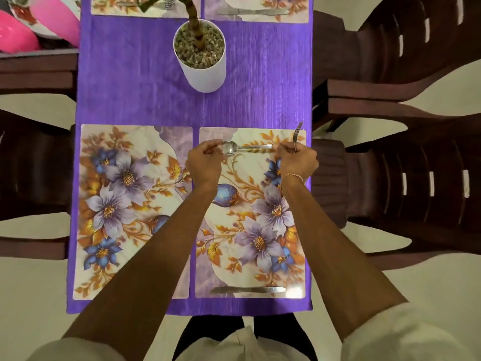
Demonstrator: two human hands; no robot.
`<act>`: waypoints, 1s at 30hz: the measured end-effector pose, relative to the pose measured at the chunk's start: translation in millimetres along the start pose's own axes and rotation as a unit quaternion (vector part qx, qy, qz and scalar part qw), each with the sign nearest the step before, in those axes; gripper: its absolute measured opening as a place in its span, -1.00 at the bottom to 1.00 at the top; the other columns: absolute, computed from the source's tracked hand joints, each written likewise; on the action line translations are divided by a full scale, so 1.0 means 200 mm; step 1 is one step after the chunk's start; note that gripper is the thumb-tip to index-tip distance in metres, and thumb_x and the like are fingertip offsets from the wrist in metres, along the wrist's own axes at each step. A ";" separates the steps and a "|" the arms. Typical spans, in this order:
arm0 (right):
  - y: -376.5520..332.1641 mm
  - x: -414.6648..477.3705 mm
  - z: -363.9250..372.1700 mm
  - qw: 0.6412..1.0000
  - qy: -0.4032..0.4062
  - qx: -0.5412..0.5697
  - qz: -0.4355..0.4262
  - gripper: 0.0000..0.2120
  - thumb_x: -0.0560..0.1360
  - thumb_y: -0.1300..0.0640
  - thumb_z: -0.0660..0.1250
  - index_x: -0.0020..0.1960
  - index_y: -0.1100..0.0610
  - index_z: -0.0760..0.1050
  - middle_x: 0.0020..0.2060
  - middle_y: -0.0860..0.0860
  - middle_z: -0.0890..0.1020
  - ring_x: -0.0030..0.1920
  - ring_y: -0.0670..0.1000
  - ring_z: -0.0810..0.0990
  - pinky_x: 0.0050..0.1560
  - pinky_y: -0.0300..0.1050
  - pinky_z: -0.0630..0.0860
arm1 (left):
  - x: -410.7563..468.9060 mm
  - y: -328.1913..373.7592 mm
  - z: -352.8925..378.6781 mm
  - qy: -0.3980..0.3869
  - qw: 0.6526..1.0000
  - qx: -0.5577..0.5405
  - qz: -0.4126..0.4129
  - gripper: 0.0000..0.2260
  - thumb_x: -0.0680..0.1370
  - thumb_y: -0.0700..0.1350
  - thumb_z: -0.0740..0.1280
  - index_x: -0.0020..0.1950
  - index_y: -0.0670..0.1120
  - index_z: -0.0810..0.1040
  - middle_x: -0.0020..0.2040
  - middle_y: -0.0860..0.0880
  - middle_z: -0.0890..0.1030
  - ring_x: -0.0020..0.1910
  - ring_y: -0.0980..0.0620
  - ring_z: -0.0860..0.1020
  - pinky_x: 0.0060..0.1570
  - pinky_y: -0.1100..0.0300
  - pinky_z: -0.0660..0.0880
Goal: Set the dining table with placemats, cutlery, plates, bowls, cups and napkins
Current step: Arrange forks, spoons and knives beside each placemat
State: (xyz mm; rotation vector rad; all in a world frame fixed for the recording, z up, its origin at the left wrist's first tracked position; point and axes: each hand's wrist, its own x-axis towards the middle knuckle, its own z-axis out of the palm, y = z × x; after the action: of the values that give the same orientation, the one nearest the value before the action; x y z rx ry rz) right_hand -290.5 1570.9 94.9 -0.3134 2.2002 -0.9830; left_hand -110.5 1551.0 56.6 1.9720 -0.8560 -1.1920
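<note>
Two floral placemats lie side by side on the purple tablecloth, the left placemat [130, 212] bare and the right placemat [250, 217] under my hands. A steel spoon [244, 147] lies across the right mat's far edge. My left hand [204, 162] has its fingers curled at the spoon's bowl end. My right hand [296, 160] touches the spoon's handle end and grips a fork [296, 134] that points up and away. A table knife [247, 290] lies along the near edge of the right mat.
A white pot [200, 56] with pebbles and a plant stem stands mid-table. Two more placemats with cutlery [255, 11] lie at the far end. Dark brown chairs [406, 178] flank both sides. Pink cups [33, 29] sit on the far left chair.
</note>
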 end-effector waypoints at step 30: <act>0.05 0.10 -0.06 0.993 0.014 -0.100 -0.066 -0.74 0.42 -0.07 0.57 -0.03 0.09 0.72 -0.17 0.02 0.73 -0.18 -0.02 0.64 -0.13 -0.25 0.51 | 0.00 0.02 -0.05 -0.054 0.998 0.016 0.011 -0.87 0.58 -0.09 0.47 0.10 -0.02 0.73 -0.08 -0.02 0.75 -0.13 -0.01 0.73 0.02 -0.08 0.68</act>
State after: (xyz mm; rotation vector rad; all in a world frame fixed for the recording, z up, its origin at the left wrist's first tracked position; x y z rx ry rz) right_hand -312.1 1574.5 84.1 -0.5472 2.3336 -0.8406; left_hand -102.3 1551.8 63.0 1.9332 -0.9542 -1.2905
